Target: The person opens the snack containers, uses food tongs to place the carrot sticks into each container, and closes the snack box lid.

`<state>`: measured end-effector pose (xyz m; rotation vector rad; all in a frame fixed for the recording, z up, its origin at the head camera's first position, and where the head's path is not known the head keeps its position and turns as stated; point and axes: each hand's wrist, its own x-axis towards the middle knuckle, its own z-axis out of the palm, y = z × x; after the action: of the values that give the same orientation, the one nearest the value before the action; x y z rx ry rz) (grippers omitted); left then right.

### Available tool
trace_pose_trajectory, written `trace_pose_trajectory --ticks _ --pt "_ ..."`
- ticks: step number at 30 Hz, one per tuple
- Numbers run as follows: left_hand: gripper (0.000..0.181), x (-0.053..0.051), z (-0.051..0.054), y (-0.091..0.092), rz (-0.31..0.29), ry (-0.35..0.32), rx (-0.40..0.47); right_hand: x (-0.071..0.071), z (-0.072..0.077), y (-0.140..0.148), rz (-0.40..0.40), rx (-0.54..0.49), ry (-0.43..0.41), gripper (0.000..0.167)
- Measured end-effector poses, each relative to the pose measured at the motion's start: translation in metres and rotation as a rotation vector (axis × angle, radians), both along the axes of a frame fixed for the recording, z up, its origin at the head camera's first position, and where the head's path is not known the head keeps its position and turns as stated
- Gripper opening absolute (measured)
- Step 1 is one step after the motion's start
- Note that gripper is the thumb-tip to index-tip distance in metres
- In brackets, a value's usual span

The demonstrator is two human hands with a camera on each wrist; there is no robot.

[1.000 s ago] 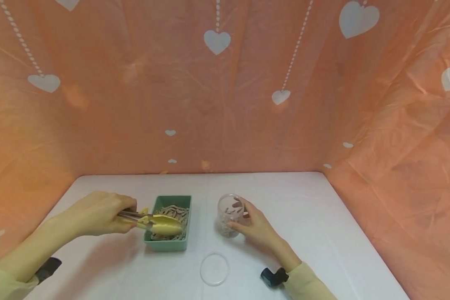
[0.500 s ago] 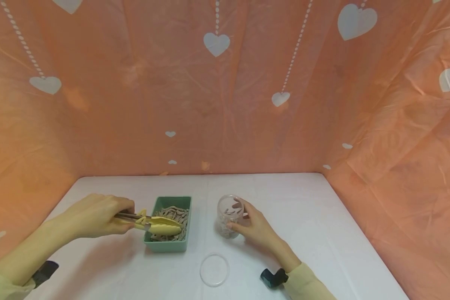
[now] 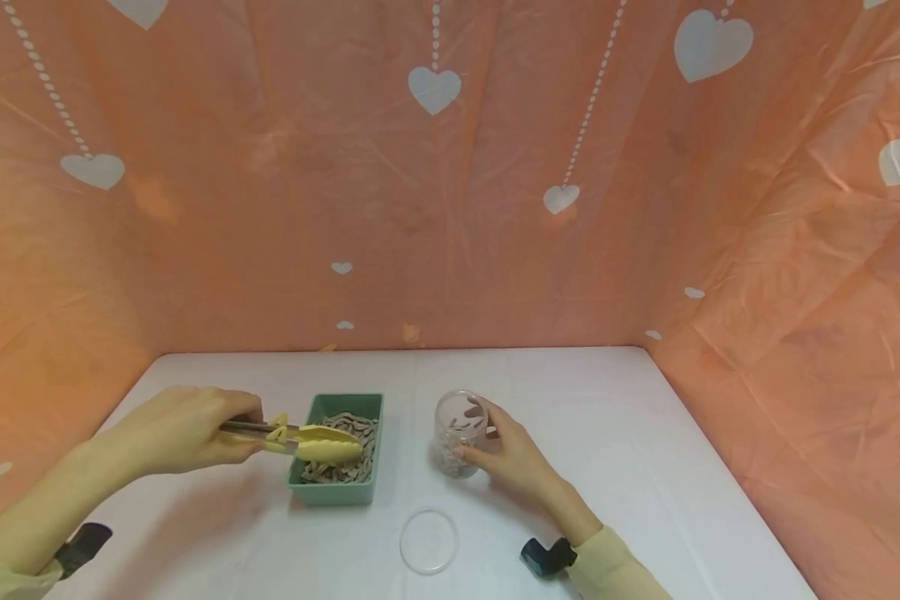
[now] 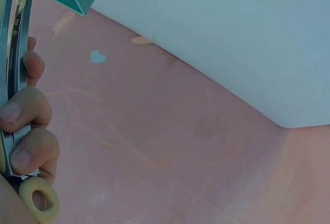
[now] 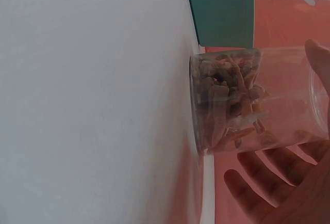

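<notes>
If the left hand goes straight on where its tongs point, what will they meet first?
Probably the right wall of the green box, if the yellow-tipped tongs sit below its rim; if above, the clear jar lies ahead. Their height is hard to judge.

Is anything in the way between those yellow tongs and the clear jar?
Only the green box: its side wall stands between the yellow tongs and the clear jar. Past that, nothing visible but white tabletop; the clear ring lies aside, nearer the person.
</notes>
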<state>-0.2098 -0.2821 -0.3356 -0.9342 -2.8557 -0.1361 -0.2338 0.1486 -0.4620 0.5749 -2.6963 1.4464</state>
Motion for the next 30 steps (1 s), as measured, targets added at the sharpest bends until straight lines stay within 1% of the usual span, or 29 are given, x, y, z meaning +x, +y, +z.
trace_pose_trajectory --ticks 3,12,16,21,26,30 --pt "0.021 0.000 0.002 -0.001 0.011 -0.006 0.007 0.000 0.000 0.000 -0.002 0.002 -0.002 0.082" --pt "0.019 -0.004 0.008 -0.002 0.036 0.016 0.040 -0.001 -0.001 0.001 0.007 -0.006 0.005 0.081" --pt "0.019 -0.006 0.011 0.001 0.028 0.034 0.070 -0.002 -0.002 0.001 0.003 -0.002 0.004 0.081" --pt "0.018 -0.010 0.014 0.011 0.012 0.036 0.115 -0.002 -0.001 0.001 0.001 0.000 0.004 0.081" --pt "0.018 -0.014 0.017 0.025 0.015 0.000 0.168 -0.002 -0.002 0.001 0.017 -0.011 0.012 0.081" --pt "0.019 -0.018 0.017 0.036 0.013 -0.017 0.201 -0.002 -0.001 0.000 0.025 -0.019 0.013 0.081"
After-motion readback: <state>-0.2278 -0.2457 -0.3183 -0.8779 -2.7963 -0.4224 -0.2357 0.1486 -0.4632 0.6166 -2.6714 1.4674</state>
